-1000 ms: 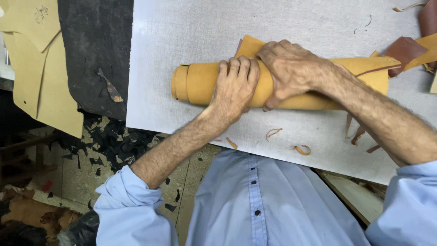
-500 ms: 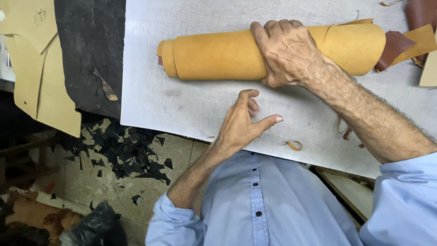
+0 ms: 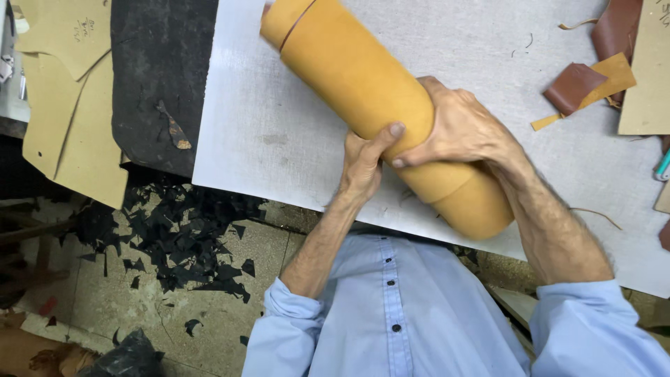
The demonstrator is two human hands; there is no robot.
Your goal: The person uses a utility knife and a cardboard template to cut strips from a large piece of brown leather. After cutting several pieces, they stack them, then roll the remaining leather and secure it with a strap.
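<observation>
A thick roll of mustard-yellow leather (image 3: 356, 77) lies slanted across the white cutting board (image 3: 279, 132), one end at the top, the other end over the board's near edge. My right hand (image 3: 464, 129) wraps over the roll's middle from the right. My left hand (image 3: 364, 162) presses against the roll from below, thumb up on its side. Both hands grip the roll.
Brown and yellow leather scraps (image 3: 583, 80) lie at the board's upper right. A black mat (image 3: 157, 77) and tan cardboard patterns (image 3: 66, 91) are to the left. Black offcuts (image 3: 174, 237) litter the floor below.
The roll has swung from lying level across the board to a steep slant, its right end coming toward me. My left hand, which was off the roll half a second ago, grips it again.
</observation>
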